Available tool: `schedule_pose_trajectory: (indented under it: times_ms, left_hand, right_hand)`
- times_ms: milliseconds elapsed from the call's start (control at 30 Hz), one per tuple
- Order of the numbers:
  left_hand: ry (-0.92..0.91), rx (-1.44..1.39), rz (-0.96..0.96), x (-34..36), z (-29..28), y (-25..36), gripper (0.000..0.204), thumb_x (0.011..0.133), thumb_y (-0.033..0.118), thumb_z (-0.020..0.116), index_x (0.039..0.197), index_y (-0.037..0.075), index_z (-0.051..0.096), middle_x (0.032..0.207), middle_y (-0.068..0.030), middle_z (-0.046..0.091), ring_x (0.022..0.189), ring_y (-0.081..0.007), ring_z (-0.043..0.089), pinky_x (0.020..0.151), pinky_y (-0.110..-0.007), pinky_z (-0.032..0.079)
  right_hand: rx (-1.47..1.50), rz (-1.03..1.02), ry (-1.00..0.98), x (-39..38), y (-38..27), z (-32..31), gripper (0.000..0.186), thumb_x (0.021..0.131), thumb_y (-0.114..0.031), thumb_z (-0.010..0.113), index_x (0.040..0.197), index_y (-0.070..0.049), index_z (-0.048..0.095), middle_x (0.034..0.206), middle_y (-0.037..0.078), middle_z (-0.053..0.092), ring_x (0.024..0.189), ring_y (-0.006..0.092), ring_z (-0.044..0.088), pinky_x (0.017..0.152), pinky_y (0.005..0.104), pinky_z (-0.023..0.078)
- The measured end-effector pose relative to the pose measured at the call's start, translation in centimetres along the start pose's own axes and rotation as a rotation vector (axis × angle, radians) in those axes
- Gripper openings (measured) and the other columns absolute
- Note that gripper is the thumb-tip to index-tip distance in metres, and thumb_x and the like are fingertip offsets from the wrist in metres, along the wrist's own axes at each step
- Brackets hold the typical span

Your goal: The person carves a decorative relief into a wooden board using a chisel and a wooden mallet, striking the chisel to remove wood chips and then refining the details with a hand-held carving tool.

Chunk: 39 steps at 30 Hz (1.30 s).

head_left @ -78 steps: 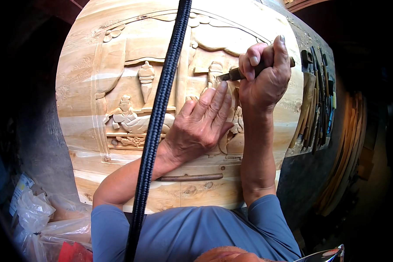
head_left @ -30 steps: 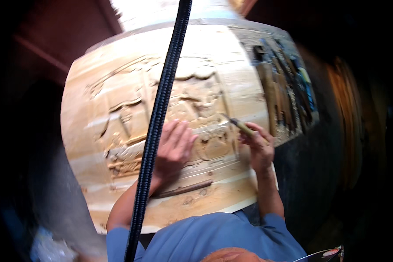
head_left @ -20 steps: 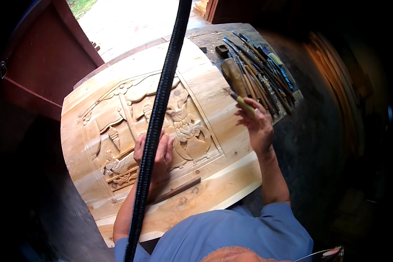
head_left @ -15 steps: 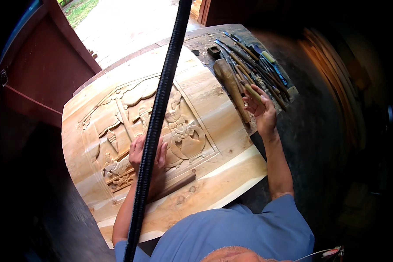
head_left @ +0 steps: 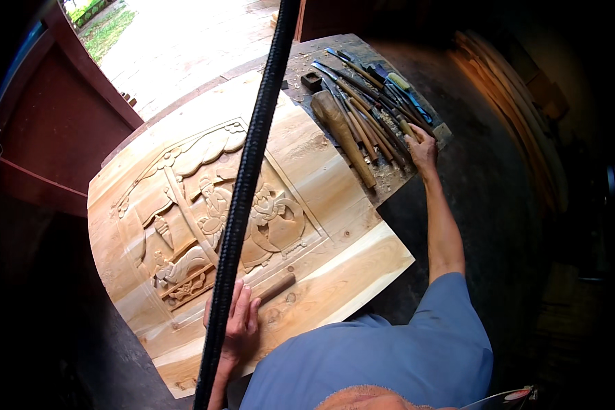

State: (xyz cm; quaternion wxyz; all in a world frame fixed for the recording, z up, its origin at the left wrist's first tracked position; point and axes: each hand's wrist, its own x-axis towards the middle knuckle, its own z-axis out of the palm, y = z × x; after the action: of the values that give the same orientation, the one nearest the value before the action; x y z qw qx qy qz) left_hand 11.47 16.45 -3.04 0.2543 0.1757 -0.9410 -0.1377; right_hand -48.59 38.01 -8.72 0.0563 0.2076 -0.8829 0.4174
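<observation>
A large pale wooden panel [head_left: 362, 263] lies before me, carved in relief with figures [head_left: 215, 205] under a draped canopy. My left hand [head_left: 241, 320] rests low on the panel, fingers stretched out, partly hidden by a black braided cord [head_left: 253, 160]. Beside its fingertips is a dark brown wooden strip [head_left: 278, 288]; whether they touch it I cannot tell. At the right edge of the tool pile, my right hand [head_left: 424, 147] is closed round the yellowish handle of a carving chisel [head_left: 406, 128]. The chisel's blade cannot be told apart from the other tools.
Several carving chisels [head_left: 362, 89] lie bunched on the worn bench [head_left: 396, 183] among wood shavings. A wooden mallet [head_left: 340, 133] lies along their left side, below a small dark block [head_left: 311, 82]. A dark red door [head_left: 68, 116] stands at far left; curved boards [head_left: 506, 102] lean at right.
My right hand has gone from raised, with the chisel handle in it, to down at the pile's edge. My left hand has slid off the carving toward me, beside the brown strip.
</observation>
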Motion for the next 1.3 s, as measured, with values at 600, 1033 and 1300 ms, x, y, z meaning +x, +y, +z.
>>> schedule_pose_trajectory:
  times_ms: [600, 1033, 1300]
  left_hand:
    - [-0.101, -0.013, -0.004, -1.5, 1.3, 2.6, 0.038, 0.088, 0.012, 0.083, 0.122, -0.001, 0.074, 0.129, -0.0205, 0.074, 0.117, -0.0397, 0.070, 0.099, -0.050, 0.055]
    - [-0.052, 0.053, -0.126, -2.4, 1.5, 1.7, 0.039, 0.087, 0.014, 0.085, 0.122, 0.001, 0.075, 0.128, -0.0152, 0.075, 0.117, -0.0326, 0.071, 0.097, -0.044, 0.058]
    - [-0.031, 0.038, -0.166, -2.2, 1.8, 1.7, 0.037, 0.083, 0.014, 0.087, 0.116, 0.002, 0.077, 0.126, -0.0146, 0.076, 0.113, -0.0323, 0.072, 0.094, -0.043, 0.059]
  right_hand:
    - [-0.420, -0.158, 0.078, 3.3, -2.4, 2.6, 0.020, 0.097, -0.032, 0.075, 0.109, -0.020, 0.085, 0.103, 0.018, 0.080, 0.098, 0.0395, 0.077, 0.086, 0.0475, 0.060]
    - [-0.446, -0.445, -0.012, 0.5, -12.5, 9.3, 0.024, 0.102, -0.039, 0.073, 0.117, -0.023, 0.083, 0.101, 0.013, 0.081, 0.095, 0.0351, 0.079, 0.079, 0.0443, 0.061]
    - [-0.276, -0.493, -0.171, -1.7, -14.2, 11.6, 0.045, 0.098, -0.039, 0.079, 0.136, -0.017, 0.072, 0.112, 0.016, 0.081, 0.101, 0.0349, 0.079, 0.084, 0.0415, 0.062]
